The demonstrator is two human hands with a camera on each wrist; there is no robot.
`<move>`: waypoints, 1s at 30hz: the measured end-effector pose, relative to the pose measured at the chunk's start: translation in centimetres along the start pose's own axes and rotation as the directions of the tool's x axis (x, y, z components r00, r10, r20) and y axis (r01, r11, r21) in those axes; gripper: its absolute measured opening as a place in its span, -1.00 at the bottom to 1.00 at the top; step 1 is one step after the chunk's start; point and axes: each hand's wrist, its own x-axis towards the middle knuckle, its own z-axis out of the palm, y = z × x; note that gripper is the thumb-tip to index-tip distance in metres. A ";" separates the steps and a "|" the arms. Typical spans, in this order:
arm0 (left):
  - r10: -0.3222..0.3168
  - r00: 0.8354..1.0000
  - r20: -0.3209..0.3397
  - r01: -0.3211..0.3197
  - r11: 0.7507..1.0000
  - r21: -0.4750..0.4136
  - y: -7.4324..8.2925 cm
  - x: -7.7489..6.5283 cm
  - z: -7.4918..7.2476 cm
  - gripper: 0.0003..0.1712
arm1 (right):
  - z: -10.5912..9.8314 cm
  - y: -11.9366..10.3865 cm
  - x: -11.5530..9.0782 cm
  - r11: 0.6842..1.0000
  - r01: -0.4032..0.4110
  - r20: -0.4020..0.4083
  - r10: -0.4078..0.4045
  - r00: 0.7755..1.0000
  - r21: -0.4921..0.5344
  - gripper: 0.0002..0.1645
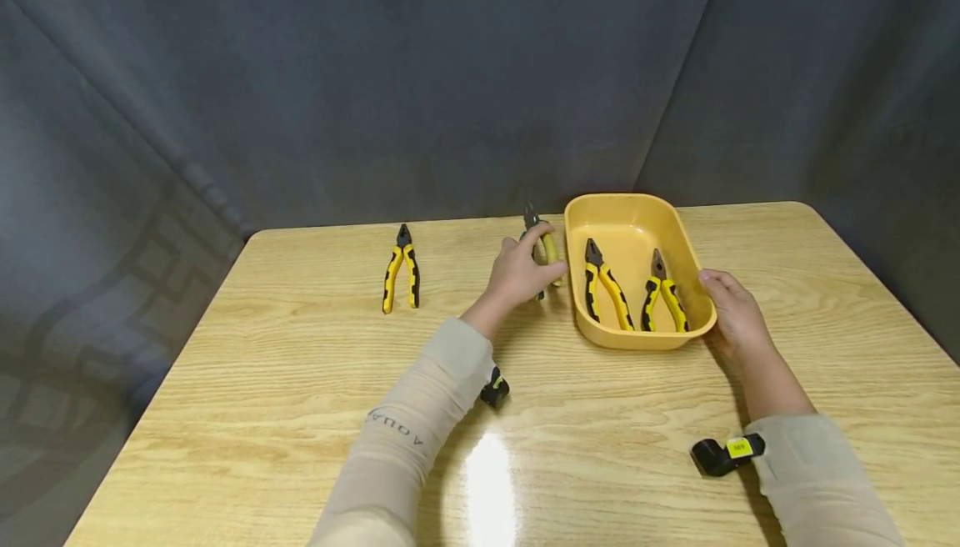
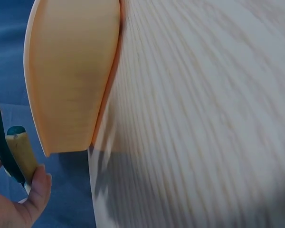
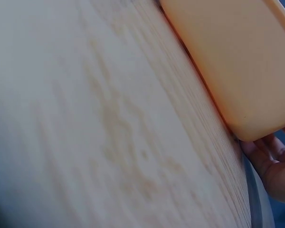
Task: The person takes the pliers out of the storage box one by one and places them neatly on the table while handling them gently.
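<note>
My left hand (image 1: 517, 270) holds pliers (image 1: 531, 215) with yellow and dark green handles, just left of a yellow plastic bin (image 1: 618, 340). In the left wrist view, the thumb and fingers are around the handles (image 2: 21, 154); the pliers' head is out of that view. My right hand (image 1: 738, 313) grips the bin's right side near the front corner, fingertips at the rim. Inside the bin lie two pliers: combination pliers (image 1: 594, 253) on the left and slimmer-nosed pliers (image 1: 658, 267) on the right, both with yellow-and-black handles.
Another pair of yellow-and-black combination pliers (image 1: 403, 238) lies on the wooden table (image 1: 300, 380) to the left, handles spread toward me. A dark grey curtain (image 1: 450, 97) hangs behind the table's back edge.
</note>
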 end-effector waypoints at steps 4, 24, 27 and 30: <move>-0.003 1.000 0.014 0.002 1.000 0.009 -0.4 0.0 0.0 -0.34 | -0.1 0.0 0.0 1.000 0.010 -0.009 -0.010 1.000 -0.008 -0.84; -0.045 0.995 0.087 0.037 0.995 0.097 -2.9 0.1 -0.6 -0.32 | 0.3 -0.5 -0.3 0.997 0.017 -0.035 -0.019 0.999 -0.069 -0.85; -0.050 0.995 0.089 0.040 0.993 0.110 -3.1 0.1 -0.7 -0.33 | 0.3 -0.4 -0.2 0.997 0.018 -0.035 -0.021 0.999 -0.081 -0.84; -0.047 0.995 0.088 0.036 0.991 0.129 -3.2 0.1 -0.8 -0.33 | 0.2 -0.3 -0.2 0.996 0.022 -0.035 -0.025 0.999 -0.089 -0.84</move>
